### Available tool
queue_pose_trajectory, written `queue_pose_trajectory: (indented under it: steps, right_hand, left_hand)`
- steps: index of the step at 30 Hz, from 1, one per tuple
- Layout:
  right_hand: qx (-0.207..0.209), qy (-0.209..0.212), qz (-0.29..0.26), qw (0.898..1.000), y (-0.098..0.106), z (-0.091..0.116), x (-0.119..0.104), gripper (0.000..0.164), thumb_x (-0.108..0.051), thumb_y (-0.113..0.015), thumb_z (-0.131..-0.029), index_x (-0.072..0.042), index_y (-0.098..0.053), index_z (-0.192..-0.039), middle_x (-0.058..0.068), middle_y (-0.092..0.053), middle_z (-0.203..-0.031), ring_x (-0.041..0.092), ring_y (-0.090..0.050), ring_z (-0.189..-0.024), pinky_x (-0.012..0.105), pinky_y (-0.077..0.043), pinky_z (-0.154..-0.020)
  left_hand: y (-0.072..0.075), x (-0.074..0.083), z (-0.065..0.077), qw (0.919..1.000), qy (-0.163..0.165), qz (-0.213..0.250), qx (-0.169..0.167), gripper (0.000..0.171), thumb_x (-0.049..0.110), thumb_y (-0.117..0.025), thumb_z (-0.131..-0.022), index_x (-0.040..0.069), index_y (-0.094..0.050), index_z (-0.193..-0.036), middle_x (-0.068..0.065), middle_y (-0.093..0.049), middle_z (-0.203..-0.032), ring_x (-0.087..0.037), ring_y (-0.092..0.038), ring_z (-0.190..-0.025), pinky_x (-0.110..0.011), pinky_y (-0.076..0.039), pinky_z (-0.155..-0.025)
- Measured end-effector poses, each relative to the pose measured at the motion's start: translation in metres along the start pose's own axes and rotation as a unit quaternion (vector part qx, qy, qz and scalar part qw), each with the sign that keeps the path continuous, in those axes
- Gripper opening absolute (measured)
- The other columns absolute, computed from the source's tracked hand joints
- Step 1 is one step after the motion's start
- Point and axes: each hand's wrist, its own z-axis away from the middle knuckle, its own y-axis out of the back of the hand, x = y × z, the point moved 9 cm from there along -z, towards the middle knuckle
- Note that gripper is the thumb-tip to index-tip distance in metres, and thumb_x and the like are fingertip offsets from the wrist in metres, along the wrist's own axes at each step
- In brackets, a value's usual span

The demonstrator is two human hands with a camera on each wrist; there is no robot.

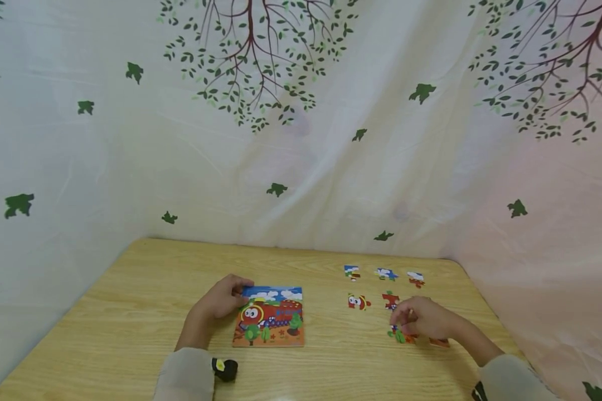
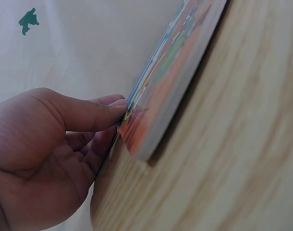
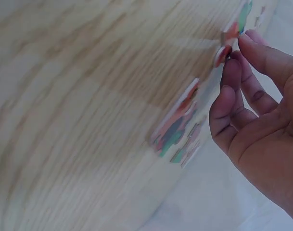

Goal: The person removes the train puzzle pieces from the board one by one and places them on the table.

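A square puzzle board [image 1: 268,328] with a red cartoon train lies on the wooden table. At its left edge, my left hand [image 1: 226,298] pinches it, the thumb [image 2: 105,115] on the printed face and other fingers curled below the rim. To the right, my right hand [image 1: 421,316] reaches down over loose jigsaw pieces, thumb and forefinger closing on a small red piece [image 3: 223,56]; the fingers partly cover it. Just beyond lies a green-and-orange piece [image 1: 399,335]. Another orange-edged piece [image 1: 439,342] sits under the wrist, and a red piece [image 1: 390,301] lies beside the knuckles.
Farther back lie more loose pieces: a train-face piece [image 1: 357,302], a blue-and-white piece [image 1: 386,274], a corner piece [image 1: 352,271] and a cloud piece [image 1: 416,277]. A printed curtain [image 1: 301,217] hangs behind the table [image 1: 105,328]. Dark straps circle both wrists.
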Motion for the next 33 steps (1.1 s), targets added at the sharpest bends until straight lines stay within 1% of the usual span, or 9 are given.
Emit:
queue_pose_trajectory:
  steps: [3,5,10,12,20,23,26,30,33]
  right_hand:
    - [0.003,0.002,-0.003,1.000,-0.001,-0.006,-0.006,0.019,0.005,-0.066,-0.093,-0.007,-0.073,-0.106,0.006,-0.067,-0.087,0.008,-0.058,-0.071,0.025,-0.051,-0.063]
    - [0.000,-0.003,-0.017,1.000,-0.003,-0.012,-0.010,0.021,0.007,-0.063,-0.094,-0.006,-0.073,-0.108,0.009,-0.066,-0.089,0.010,-0.057,-0.070,0.026,-0.051,-0.063]
    - [-0.010,0.020,0.001,1.000,-0.011,-0.034,-0.028,0.017,0.000,-0.063,-0.098,-0.007,-0.073,-0.110,0.009,-0.067,-0.092,0.013,-0.060,-0.075,0.028,-0.053,-0.066]
    - [-0.014,0.030,0.022,0.999,-0.016,-0.045,-0.037,0.015,-0.004,-0.065,-0.099,-0.009,-0.073,-0.111,0.006,-0.068,-0.095,0.014,-0.062,-0.080,0.028,-0.053,-0.070]
    - [-0.018,0.066,0.071,0.995,-0.037,-0.089,-0.074,0.014,-0.009,-0.066,-0.100,-0.011,-0.073,-0.111,-0.002,-0.066,-0.093,0.009,-0.062,-0.082,0.028,-0.053,-0.076]
    - [-0.025,0.069,0.075,0.994,-0.046,-0.103,-0.088,0.014,-0.008,-0.065,-0.100,-0.010,-0.073,-0.112,-0.004,-0.066,-0.093,0.010,-0.063,-0.084,0.029,-0.053,-0.078]
    - [-0.028,0.074,0.079,0.994,-0.054,-0.117,-0.104,0.014,-0.008,-0.065,-0.100,-0.011,-0.073,-0.112,-0.006,-0.066,-0.092,0.010,-0.063,-0.085,0.029,-0.053,-0.079]
    - [-0.032,0.082,0.092,0.992,-0.065,-0.133,-0.123,0.013,-0.011,-0.065,-0.100,-0.013,-0.073,-0.111,-0.009,-0.065,-0.089,0.006,-0.062,-0.083,0.028,-0.052,-0.078]
    - [-0.039,0.092,0.095,0.990,-0.074,-0.144,-0.136,0.011,-0.011,-0.067,-0.100,-0.012,-0.073,-0.109,-0.009,-0.065,-0.088,0.005,-0.060,-0.081,0.027,-0.051,-0.076]
  left_hand:
    - [0.000,-0.001,0.000,1.0000,0.002,0.001,-0.001,0.032,0.000,-0.068,-0.095,0.004,-0.070,-0.126,-0.008,-0.060,-0.114,-0.025,-0.053,-0.101,-0.051,-0.045,-0.096]
    - [0.000,-0.001,-0.001,1.0000,0.001,0.001,-0.003,0.031,0.001,-0.068,-0.095,0.004,-0.070,-0.126,-0.008,-0.060,-0.115,-0.025,-0.053,-0.101,-0.051,-0.045,-0.096]
    - [0.001,-0.002,-0.001,1.0000,0.001,0.006,-0.006,0.031,0.001,-0.067,-0.095,0.004,-0.070,-0.126,-0.009,-0.060,-0.117,-0.025,-0.053,-0.102,-0.052,-0.045,-0.096]
    - [0.000,-0.003,-0.001,0.9999,0.004,0.009,-0.007,0.031,0.001,-0.067,-0.095,0.004,-0.070,-0.126,-0.009,-0.060,-0.117,-0.025,-0.053,-0.103,-0.052,-0.045,-0.097]
    - [0.001,-0.002,-0.001,0.9999,0.006,0.007,-0.008,0.032,0.000,-0.067,-0.095,0.004,-0.070,-0.127,-0.009,-0.060,-0.116,-0.025,-0.052,-0.102,-0.051,-0.044,-0.096]
    - [0.000,-0.003,-0.001,0.9999,0.013,0.007,-0.006,0.032,0.001,-0.067,-0.096,0.005,-0.070,-0.127,-0.009,-0.060,-0.117,-0.026,-0.052,-0.104,-0.051,-0.044,-0.097]
    - [0.000,-0.003,-0.002,0.9999,0.013,0.004,-0.005,0.032,0.001,-0.066,-0.096,0.005,-0.070,-0.127,-0.009,-0.060,-0.118,-0.027,-0.052,-0.104,-0.051,-0.044,-0.097]
    - [0.000,-0.002,-0.002,0.9999,0.011,0.005,-0.006,0.033,0.000,-0.066,-0.095,0.005,-0.070,-0.127,-0.009,-0.061,-0.118,-0.026,-0.053,-0.105,-0.052,-0.044,-0.098]
    - [0.000,0.000,-0.002,0.9999,0.009,0.005,-0.007,0.033,0.001,-0.067,-0.095,0.005,-0.070,-0.127,-0.009,-0.061,-0.118,-0.026,-0.053,-0.104,-0.052,-0.044,-0.099]
